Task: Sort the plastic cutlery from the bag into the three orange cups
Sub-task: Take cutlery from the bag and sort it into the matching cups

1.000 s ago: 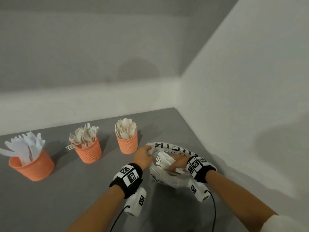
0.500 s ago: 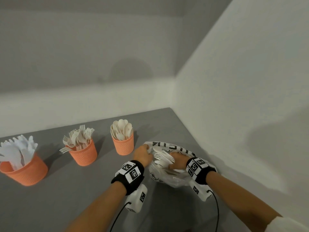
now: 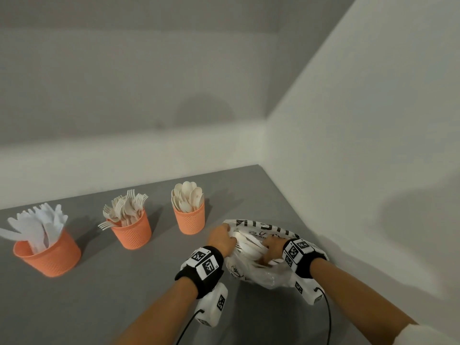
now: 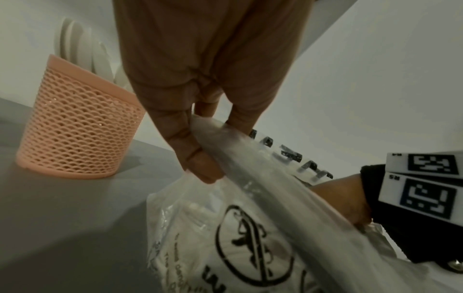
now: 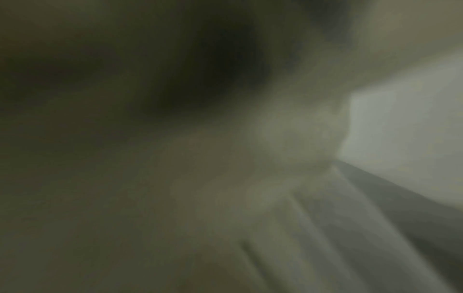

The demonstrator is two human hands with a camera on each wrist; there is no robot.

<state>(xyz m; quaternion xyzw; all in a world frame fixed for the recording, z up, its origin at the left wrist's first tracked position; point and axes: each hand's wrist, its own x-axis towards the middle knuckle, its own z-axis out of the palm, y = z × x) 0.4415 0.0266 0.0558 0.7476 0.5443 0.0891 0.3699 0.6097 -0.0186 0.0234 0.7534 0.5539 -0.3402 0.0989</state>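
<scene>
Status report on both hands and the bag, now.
Left hand grips the bag rim. Right hand inside the bag, grip hidden. Cups unobstructed.

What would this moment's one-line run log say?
left hand: grips bag edge | right hand: in bag, grasp unclear | cups: knives, forks, spoons sorted

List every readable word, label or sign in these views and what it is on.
Plastic bag: large black letters along its rim, cut off and unreadable.
Bag: a crossed-out circle sign; the small print beside it is blurred.
Wrist bands: black-and-white square marker codes, no words.
Orange cups: none.
</scene>
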